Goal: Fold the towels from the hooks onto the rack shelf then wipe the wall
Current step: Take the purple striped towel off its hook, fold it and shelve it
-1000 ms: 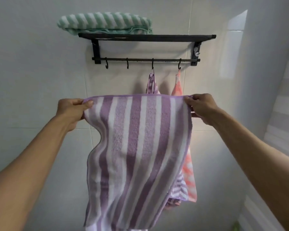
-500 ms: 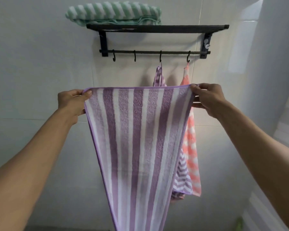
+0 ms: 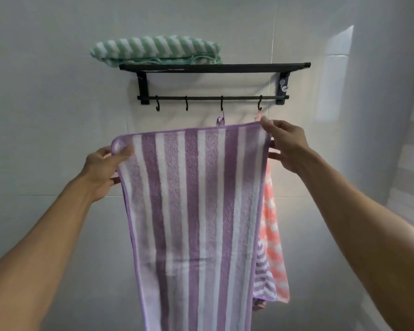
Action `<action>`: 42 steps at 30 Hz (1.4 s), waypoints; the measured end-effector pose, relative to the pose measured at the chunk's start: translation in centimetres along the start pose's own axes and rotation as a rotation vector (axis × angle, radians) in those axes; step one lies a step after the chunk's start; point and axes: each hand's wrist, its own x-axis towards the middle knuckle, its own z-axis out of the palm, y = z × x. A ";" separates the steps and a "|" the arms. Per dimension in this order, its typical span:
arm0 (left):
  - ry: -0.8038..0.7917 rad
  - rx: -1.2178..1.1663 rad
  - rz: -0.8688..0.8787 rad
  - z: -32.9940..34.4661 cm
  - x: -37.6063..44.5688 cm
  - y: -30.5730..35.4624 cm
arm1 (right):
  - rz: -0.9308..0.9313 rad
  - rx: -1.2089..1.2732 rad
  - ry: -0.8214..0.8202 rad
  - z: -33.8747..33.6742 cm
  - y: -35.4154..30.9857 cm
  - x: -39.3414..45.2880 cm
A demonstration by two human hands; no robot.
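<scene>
Both bare arms stretched forward and up. Left hand (image 3: 103, 168) sits lower, thumb pinching on top, fingers curled behind. Right hand (image 3: 287, 145) is higher, grip pinched too, wrist bent.

Green towel (image 3: 155, 50) fills rack shelf's (image 3: 249, 67) left; right half bare.

tiled bathroom wall (image 3: 58, 115), towel rack (image 3: 213, 68)

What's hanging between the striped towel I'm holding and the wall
In the head view, a purple zigzag towel and a pink towel hang from hooks behind the purple striped towel.
</scene>
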 end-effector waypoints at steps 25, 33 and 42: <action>-0.102 0.011 -0.344 -1.6 -6.4 -11.2 | 0.533 -0.090 -0.509 -3.7 14.2 -9.8; -0.109 0.008 -0.348 -1.0 -7.0 -10.2 | 0.509 -0.066 -0.593 -3.6 13.1 -9.5; -0.168 0.035 -0.275 -1.6 -6.0 -10.9 | 0.523 -0.006 -0.504 -3.2 13.2 -8.7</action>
